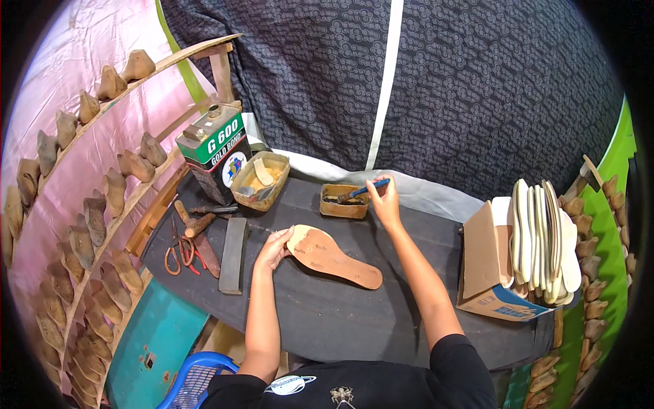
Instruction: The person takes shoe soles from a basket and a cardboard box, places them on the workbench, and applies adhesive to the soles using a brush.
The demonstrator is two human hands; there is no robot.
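My left hand (pixel 274 251) grips the wide end of a tan shoe sole (pixel 334 259), fingers closed on its edge. The sole is held over the dark table, its narrow end pointing right. My right hand (pixel 385 203) pinches a blue-handled brush (pixel 371 189). The brush's bristles reach into a small rectangular tub (pixel 344 208) with brownish, stained walls. To the left of this tub stands a larger pale plastic container (pixel 282 163) with a cream-coloured piece and other scraps in it.
A green, black and white metal can (pixel 214 153) stands at the back left. Near it lie a hammer (pixel 195 222), scissors (pixel 178 249) and a grey block (pixel 234 255). At right, a cardboard box (pixel 480 255) holds several pale soles (pixel 538 235). Racks of wooden shoe lasts (pixel 95 218) flank the table.
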